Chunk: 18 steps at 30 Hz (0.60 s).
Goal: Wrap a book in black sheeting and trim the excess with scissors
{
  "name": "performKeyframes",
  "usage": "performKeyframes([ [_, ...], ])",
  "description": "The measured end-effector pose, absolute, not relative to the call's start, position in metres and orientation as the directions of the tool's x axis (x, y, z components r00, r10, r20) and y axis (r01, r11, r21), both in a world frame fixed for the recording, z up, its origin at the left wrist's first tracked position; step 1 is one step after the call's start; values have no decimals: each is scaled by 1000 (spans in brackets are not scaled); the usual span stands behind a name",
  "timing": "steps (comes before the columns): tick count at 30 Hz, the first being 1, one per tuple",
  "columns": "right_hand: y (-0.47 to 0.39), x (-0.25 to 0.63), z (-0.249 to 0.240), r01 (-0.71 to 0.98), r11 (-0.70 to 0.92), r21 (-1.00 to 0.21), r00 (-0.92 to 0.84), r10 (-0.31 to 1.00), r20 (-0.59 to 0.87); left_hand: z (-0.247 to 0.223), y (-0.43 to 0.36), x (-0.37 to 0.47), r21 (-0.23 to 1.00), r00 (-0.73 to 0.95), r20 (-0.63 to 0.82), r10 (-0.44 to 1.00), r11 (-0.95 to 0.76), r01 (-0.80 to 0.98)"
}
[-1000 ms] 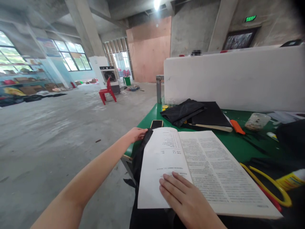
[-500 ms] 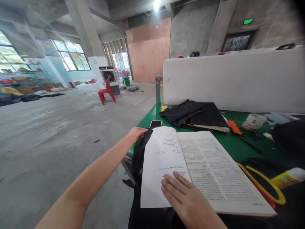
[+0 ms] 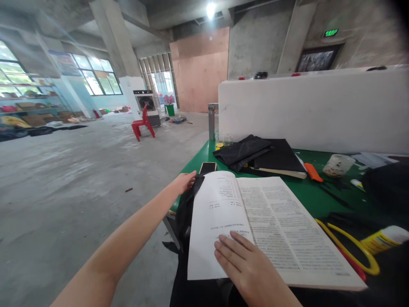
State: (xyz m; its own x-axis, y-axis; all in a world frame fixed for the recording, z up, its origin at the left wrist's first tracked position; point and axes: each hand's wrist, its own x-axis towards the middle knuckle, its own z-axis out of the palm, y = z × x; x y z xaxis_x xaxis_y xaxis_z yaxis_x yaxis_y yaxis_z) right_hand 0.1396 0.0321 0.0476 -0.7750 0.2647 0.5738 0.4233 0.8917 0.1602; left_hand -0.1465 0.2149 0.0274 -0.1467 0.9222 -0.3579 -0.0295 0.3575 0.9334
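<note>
The right hand lies flat and open, fingers spread, pressing on the lower edge of the left page of an open book, holding nothing. The book rests on black fabric at the near corner of the green table, its pages full of fine print. To its right lie yellow tubing and a yellow and white bottle on its side. Farther out, the left hand reaches across with its arm extended and touches the black fabric at the book's upper left corner; whether its fingers pinch the cloth I cannot tell. Just beyond it lies a phone, screen dark. Behind the book sit a folded black cloth on a black notebook, an orange-handled cutter and a clear plastic jar, in front of a white partition. A red chair stands far off on the concrete floor.
</note>
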Motion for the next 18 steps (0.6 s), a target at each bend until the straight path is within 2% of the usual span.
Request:
performKeyframes([
  [7, 33, 138, 50, 419, 893, 161, -767, 254, 589, 24, 211, -147, 917, -93, -398, 913, 397, -35],
  [14, 35, 138, 44, 399, 901, 169, -807, 258, 532, 25, 217, -140, 912, -221, -409, 885, 404, -68],
  [18, 37, 136, 41, 397, 901, 177, -791, 238, 564, 26, 223, -141, 908, -259, -416, 872, 413, -69],
])
